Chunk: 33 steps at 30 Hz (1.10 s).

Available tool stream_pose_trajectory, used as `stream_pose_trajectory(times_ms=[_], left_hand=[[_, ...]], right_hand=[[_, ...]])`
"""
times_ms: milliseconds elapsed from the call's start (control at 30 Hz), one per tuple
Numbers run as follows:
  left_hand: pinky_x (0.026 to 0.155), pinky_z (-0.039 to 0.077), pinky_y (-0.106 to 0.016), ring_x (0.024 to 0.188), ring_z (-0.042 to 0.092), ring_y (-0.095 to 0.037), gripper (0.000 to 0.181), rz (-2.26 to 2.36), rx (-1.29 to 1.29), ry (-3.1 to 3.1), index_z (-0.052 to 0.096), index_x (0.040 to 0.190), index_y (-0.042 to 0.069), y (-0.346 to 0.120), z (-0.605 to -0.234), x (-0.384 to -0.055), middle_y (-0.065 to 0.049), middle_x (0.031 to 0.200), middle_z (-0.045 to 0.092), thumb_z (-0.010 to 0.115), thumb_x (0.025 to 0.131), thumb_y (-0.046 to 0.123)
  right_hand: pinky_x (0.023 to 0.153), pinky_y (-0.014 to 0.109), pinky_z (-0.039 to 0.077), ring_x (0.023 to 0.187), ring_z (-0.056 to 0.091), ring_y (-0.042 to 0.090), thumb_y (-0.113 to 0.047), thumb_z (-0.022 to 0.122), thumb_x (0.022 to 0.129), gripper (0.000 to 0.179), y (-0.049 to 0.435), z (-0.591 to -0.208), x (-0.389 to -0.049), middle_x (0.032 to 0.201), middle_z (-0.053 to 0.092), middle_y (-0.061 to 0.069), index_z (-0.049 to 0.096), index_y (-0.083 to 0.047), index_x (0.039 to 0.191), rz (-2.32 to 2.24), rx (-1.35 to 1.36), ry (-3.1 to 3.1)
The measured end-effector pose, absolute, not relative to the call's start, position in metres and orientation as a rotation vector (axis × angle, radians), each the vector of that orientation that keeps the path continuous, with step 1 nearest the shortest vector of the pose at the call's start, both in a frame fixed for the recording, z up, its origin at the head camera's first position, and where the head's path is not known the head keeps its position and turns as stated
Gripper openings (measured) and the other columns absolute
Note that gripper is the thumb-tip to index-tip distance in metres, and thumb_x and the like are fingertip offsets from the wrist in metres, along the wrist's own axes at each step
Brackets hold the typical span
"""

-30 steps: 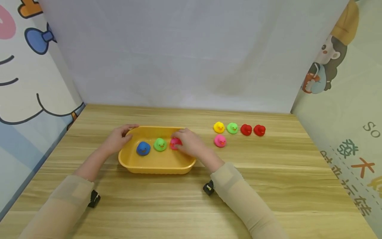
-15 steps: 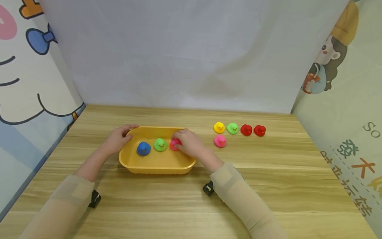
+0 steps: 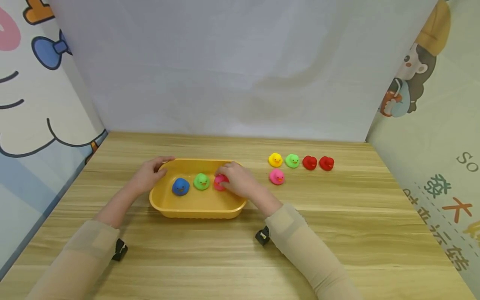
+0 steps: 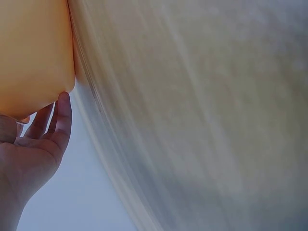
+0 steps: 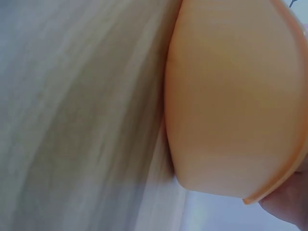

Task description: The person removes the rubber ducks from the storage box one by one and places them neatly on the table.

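Note:
A yellow plastic tub [image 3: 204, 206] stands upright on the wooden table in the head view. At its far left corner my left hand [image 3: 145, 176] grips the rim, thumb inside and fingers outside; the left wrist view shows the fingertips [image 4: 64, 98] against the outer wall. My right hand [image 3: 238, 180] reaches over the right end and pinches a pink rubber duck [image 3: 218, 182] inside the tub, partly covering it. A green duck [image 3: 201, 181] and a blue duck [image 3: 181, 186] sit left of it in a row. The right wrist view mostly shows the tub's outside [image 5: 236, 106].
Right of the tub is a back row with a yellow duck [image 3: 275, 160], a green duck [image 3: 292, 161] and two red ducks, one at the end [image 3: 326, 163]. Another pink duck [image 3: 277, 177] sits in front. A white backdrop [image 3: 240, 71] rises behind the table [image 3: 225, 258].

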<state>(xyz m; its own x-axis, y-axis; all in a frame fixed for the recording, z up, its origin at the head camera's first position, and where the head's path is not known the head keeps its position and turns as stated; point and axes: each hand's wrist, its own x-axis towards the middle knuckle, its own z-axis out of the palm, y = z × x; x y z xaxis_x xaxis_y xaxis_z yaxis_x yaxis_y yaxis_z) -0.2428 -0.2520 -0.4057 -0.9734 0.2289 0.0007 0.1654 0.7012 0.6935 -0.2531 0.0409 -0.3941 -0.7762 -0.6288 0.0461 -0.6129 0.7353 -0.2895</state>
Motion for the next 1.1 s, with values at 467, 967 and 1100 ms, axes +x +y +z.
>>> stream_pose_trajectory(times_ms=[467, 967, 1100], left_hand=[[0.056, 0.037, -0.025, 0.056, 0.036, -0.014, 0.043, 1.205, 0.332, 2.769, 0.045, 0.139, 0.006, -0.253, -0.407, -0.244, -0.003, 0.065, 0.034, 0.046, 0.096, 0.001], [0.055, 0.037, -0.025, 0.056, 0.036, -0.013, 0.042, 1.209, 0.329, 2.775, 0.046, 0.139, 0.007, -0.253, -0.410, -0.244, -0.003, 0.065, 0.034, 0.046, 0.097, 0.003], [0.055, 0.037, -0.025, 0.056, 0.036, -0.013, 0.043, 1.202, 0.341, 2.783, 0.046, 0.139, 0.007, -0.254, -0.410, -0.244, -0.003, 0.066, 0.035, 0.046, 0.096, 0.002]], right_hand=[[0.089, 0.032, 0.046, 0.099, 0.057, 0.019, -0.019, 0.067, 0.088, 0.025, 0.045, -0.376, -0.249, 0.107, 0.067, 0.002, 0.068, -0.010, 0.111, -0.480, -1.081, 2.788], [0.090, 0.031, 0.046, 0.100, 0.059, 0.017, -0.019, 0.067, 0.089, 0.022, 0.064, -0.342, -0.243, 0.106, 0.067, 0.000, 0.068, -0.012, 0.110, -0.514, -1.133, 2.734], [0.089, 0.030, 0.046, 0.097, 0.059, 0.015, -0.018, 0.067, 0.088, 0.020, 0.071, -0.334, -0.245, 0.103, 0.067, -0.001, 0.069, -0.011, 0.108, -0.521, -1.177, 2.739]])
